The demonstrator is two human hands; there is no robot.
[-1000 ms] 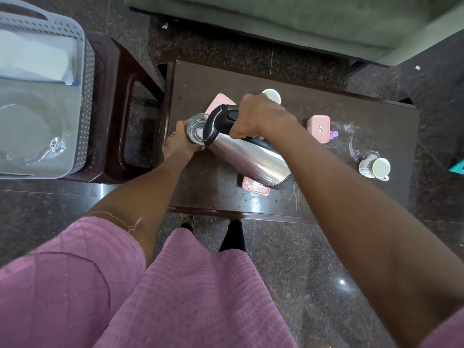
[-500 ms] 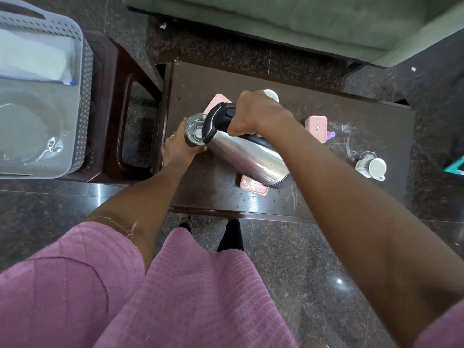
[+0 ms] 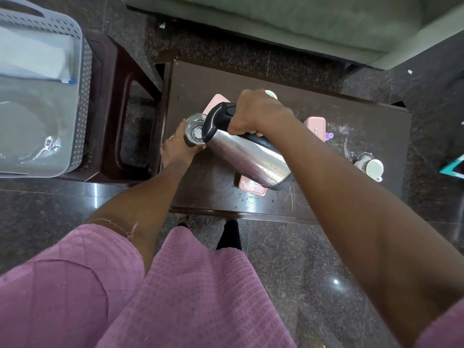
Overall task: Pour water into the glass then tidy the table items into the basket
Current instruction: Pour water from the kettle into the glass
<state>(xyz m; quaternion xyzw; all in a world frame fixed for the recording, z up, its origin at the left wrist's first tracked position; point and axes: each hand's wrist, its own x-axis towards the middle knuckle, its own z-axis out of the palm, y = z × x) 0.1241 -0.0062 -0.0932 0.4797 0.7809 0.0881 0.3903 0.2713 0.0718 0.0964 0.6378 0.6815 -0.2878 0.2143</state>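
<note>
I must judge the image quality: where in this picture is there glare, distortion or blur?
Head view: glare spots shine on the polished floor and a bright streak on the steel jug; the wide lens bends the table edges and basket rim; the glass stays sharp, but whether water flows cannot be told.

Right hand (image 3: 258,114) grips black handle of steel jug (image 3: 247,151), jug tilted, spout over glass (image 3: 194,130). Left hand (image 3: 177,149) wrapped around glass at desk's left end. Dark desk (image 3: 288,101) carries pink lid (image 3: 251,185) under jug base, pink box (image 3: 316,124) behind right forearm, white cup (image 3: 373,169) on its side near right end. Grey basket (image 3: 82,79) on stool left of desk, well apart.
</note>
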